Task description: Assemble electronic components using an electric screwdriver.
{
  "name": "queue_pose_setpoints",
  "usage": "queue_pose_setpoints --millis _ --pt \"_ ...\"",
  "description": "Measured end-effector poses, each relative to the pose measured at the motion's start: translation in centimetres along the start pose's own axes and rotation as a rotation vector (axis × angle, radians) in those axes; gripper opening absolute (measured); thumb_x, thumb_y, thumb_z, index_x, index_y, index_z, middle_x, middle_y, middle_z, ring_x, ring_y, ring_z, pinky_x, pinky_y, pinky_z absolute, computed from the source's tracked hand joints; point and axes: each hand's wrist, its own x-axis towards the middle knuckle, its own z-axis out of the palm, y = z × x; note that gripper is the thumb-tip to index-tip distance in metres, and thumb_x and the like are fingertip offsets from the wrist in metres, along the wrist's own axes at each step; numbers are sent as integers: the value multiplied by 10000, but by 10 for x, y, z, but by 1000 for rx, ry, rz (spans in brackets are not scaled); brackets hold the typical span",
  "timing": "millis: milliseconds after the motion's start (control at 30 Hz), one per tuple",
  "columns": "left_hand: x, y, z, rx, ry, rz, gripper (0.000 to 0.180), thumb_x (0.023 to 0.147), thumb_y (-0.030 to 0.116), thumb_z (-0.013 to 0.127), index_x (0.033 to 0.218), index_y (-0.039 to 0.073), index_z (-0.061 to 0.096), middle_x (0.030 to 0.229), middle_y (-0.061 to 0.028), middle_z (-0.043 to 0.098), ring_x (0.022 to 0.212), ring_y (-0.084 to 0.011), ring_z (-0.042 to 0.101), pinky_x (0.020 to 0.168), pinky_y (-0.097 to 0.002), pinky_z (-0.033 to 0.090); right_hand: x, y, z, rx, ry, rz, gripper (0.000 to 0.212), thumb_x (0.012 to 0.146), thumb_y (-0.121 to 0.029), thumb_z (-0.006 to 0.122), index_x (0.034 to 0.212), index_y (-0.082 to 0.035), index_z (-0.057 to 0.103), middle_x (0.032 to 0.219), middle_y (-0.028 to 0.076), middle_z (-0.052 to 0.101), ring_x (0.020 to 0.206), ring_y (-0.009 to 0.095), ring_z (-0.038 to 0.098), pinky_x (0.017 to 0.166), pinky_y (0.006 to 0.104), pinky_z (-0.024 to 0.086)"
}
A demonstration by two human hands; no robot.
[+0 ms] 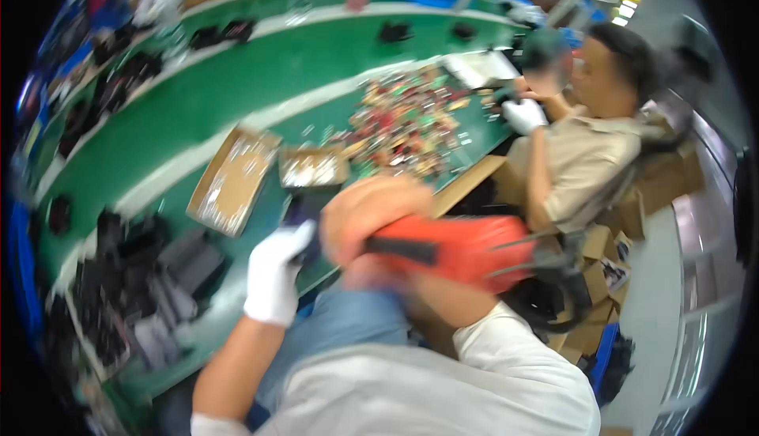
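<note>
My left hand (273,278), in a white glove, is closed on a dark piece (310,234) whose kind the blur hides. Close to it is my right hand (375,211), bare and badly smeared by motion. Its fingers appear wrapped round the near end of a bulky red-and-black tool (466,252), which extends to the right over my forearm. The blur does not show what kind of tool it is. Just beyond my hands, a small cardboard box (315,169) with shiny clear pieces stands on the green bench (178,151).
A longer cardboard tray (229,183) lies left of the small box. Black parts (158,278) are heaped at the left. Many small coloured pieces (407,120) cover the bench's middle. A seated co-worker (597,135) is at the right, near cardboard boxes (601,278) and a blue crate (605,357).
</note>
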Motion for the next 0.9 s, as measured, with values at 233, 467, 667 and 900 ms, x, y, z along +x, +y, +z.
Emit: queue_pose_setpoints --millis 233,467,667,900 --pt "-3 0 -2 -73 -105 99 178 954 180 711 973 18 782 882 -48 731 770 -100 604 758 -219 458 17 -12 1 -141 -230 210 511 897 -380 844 1136 48 698 623 23 634 495 105 521 477 240 453" --pt "-32 20 13 161 72 221 307 832 145 807 1086 9 702 1126 -116 713 918 -194 646 831 -305 511 27 -57 0 198 349 71 547 895 -148 771 1363 69 588 698 52 669 554 98 578 545 216 500" --pt "-43 40 25 965 179 975 573 646 126 897 1122 33 594 1347 -185 614 1130 -299 631 961 -396 514 -43 8 -35 -226 695 325 390 952 -92 710 1294 65 608 881 95 699 657 142 633 639 253 529" --pt "-31 72 36 1333 134 1152 571 610 104 878 1092 40 579 1365 -230 586 1210 -374 612 1012 -419 507 -90 49 -38 -313 804 504 198 964 -40 702 1146 31 666 1021 109 706 717 155 643 695 280 550"
